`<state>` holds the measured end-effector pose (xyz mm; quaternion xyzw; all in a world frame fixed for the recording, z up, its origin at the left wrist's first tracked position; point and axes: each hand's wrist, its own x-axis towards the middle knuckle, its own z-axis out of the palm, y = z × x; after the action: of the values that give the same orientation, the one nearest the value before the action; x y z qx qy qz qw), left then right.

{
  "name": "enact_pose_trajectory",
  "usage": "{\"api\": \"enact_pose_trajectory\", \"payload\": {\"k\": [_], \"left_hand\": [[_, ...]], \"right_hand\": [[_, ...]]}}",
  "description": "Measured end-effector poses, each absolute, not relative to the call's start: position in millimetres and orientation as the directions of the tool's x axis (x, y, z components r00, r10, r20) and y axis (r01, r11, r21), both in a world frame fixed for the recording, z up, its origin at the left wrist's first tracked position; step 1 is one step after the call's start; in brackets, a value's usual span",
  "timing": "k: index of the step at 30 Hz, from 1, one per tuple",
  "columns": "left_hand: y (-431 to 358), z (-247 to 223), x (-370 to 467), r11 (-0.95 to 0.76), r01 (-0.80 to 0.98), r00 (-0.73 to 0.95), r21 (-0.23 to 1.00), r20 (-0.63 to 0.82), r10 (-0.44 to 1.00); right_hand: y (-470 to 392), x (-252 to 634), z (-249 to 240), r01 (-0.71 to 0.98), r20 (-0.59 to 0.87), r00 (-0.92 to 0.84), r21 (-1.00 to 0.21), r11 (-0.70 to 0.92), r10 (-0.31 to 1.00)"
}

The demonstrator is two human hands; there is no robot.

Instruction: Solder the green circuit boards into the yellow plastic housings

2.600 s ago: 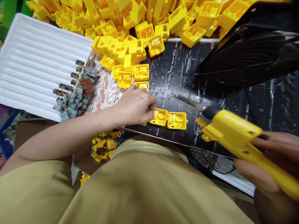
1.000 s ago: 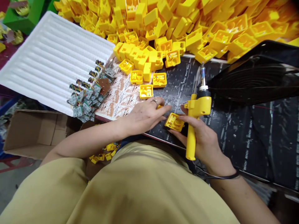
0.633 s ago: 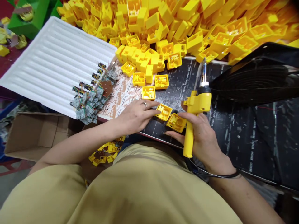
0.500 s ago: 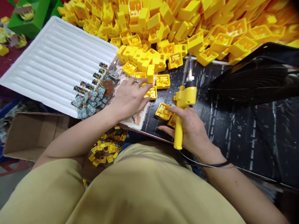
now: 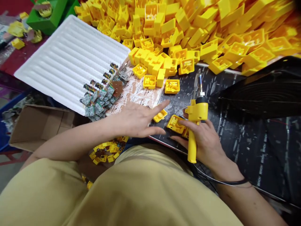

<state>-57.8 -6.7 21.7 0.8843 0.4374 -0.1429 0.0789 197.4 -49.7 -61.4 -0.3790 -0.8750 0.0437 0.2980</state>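
Observation:
My right hand [image 5: 204, 135] holds a yellow soldering gun [image 5: 192, 135], its metal tip pointing away from me. The thumb and fingers of that hand are also around a yellow case [image 5: 175, 124] and another partly hidden one. My left hand [image 5: 138, 121] has its fingers spread, the index finger and thumb stretched toward the right. Just beyond them lies a small open yellow case [image 5: 160, 115], partly covered by the index finger. Farther back, one open case [image 5: 172, 86] sits on the black mat [image 5: 235, 131], beside another [image 5: 149, 82] on the patterned sheet [image 5: 133, 91].
Yellow cases [image 5: 183, 28] are heaped across the back. Circuit boards with wires [image 5: 101, 100] lie on a white ridged foam sheet [image 5: 70, 59]. A black round-ribbed object [image 5: 261, 91] stands at right. A cardboard box [image 5: 39, 128] is at lower left, with a green bin [image 5: 47, 18] behind.
The view has shifted, so most things appear farther right and lower. My left hand has moved nearer to me, and the small case by it now lies closer to my right hand.

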Motion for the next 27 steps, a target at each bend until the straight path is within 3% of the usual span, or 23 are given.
{"api": "enact_pose_trajectory", "payload": {"k": [4,6,11,14,16,20,23,25,27], "left_hand": [[11.5,15.0,-67.6,-0.783,0.598,0.801,0.173,-0.154,0.578],[17.6,5.2,-67.2,-0.826,0.509,0.861,0.244,-0.157,0.484],[9.5,-12.2,-48.5,-0.770,0.562,0.827,0.301,-0.204,0.524],[5.1,-4.3,-44.0,-0.770,0.576,0.817,0.275,-0.167,0.551],[15.6,9.8,-55.0,-0.723,0.657,0.752,0.213,-0.118,0.648],[68.9,36.2,-103.4,-0.442,0.895,0.441,-0.060,-0.033,0.897],[105.1,34.4,-131.8,-0.407,0.895,0.370,-0.181,-0.208,0.905],[117.2,26.6,-141.1,-0.390,0.900,0.337,-0.194,-0.259,0.905],[123.0,21.9,-148.8,-0.310,0.948,0.290,-0.080,-0.193,0.937]], "right_hand": [[-48.9,197.6,-64.0,0.627,0.504,-0.539,-0.295,0.721,0.675],[-48.0,198.6,-64.3,0.616,0.525,-0.537,-0.291,0.732,0.660],[-44.7,205.5,-68.8,0.581,0.532,-0.546,-0.316,0.750,0.647],[-42.2,210.1,-74.1,0.592,0.492,-0.576,-0.300,0.748,0.653],[-41.1,212.3,-75.7,0.616,0.496,-0.578,-0.256,0.745,0.648],[-41.8,213.3,-72.7,0.664,0.574,-0.458,-0.288,0.690,0.679],[-44.1,211.1,-71.3,0.638,0.584,-0.431,-0.341,0.690,0.688],[-45.8,209.4,-71.8,0.649,0.598,-0.429,-0.316,0.692,0.677],[-47.1,208.6,-72.2,0.675,0.619,-0.417,-0.280,0.683,0.665]]}}
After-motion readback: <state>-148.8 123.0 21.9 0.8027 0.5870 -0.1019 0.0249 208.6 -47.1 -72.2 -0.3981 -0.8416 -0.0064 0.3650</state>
